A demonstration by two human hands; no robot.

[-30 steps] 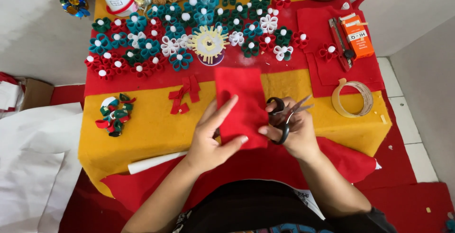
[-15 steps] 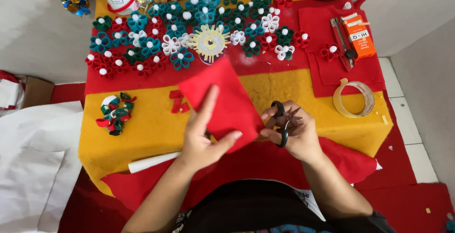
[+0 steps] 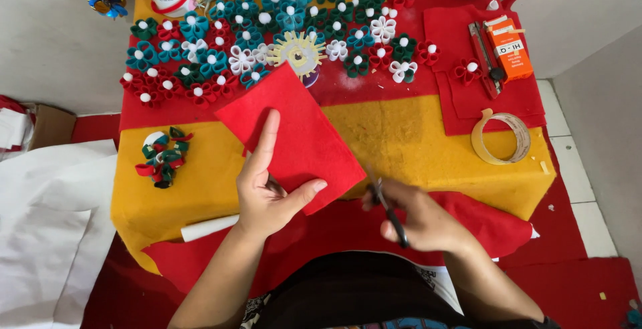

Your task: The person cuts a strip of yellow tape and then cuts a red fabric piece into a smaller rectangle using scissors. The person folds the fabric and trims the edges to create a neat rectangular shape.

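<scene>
Turned since a second ago: a flat rectangular piece of red felt, then upright over the middle of the yellow felt cloth on the table, now slanted, one corner up and left toward the rows of small felt flowers with white pompom centres, the opposite corner down and right. Held above the cloth by the left hand: forefinger stretched long across the top face, thumb spread wide to the right along the lower edge, remaining fingers tucked beneath, so pinching the felt from both sides. Lower now, too, the right hand, fingers curled and pressed around the handles of dark scissors; earlier level with the felt's right edge, now just off its lower right corner, tips near that corner. Blades blurred, so cannot tell whether parted or closed, nor whether touching the felt. Looks like a fresh edge offered to the scissors. Well apart on the right, unmoved: a ring of beige tape.
</scene>
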